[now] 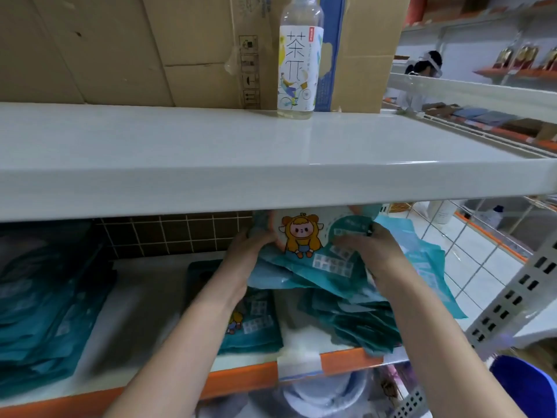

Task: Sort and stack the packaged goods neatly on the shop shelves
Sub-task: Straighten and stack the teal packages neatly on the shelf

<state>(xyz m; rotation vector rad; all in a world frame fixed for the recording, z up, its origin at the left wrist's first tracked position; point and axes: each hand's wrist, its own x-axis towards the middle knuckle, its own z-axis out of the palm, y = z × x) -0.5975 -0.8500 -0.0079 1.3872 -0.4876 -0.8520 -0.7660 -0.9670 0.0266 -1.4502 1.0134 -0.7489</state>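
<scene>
A teal packet with a cartoon figure in a yellow hood (304,236) is held up over the lower shelf (144,300), just under the upper shelf's front edge. My left hand (250,251) grips its left edge and my right hand (370,248) grips its right side, fingers curled over the top. Several loose teal packets (355,321) lie in a messy heap beneath and to the right. A flat stack of the same packets (253,324) lies below my left wrist. Another stack (45,303) sits at the far left, blurred.
The white upper shelf (241,152) carries a tea bottle (298,61) and cardboard boxes (120,49) behind it. A perforated shelf post (512,300) stands at the right. Another person (425,70) works at shelves in the background. A blue object (527,384) is at the bottom right.
</scene>
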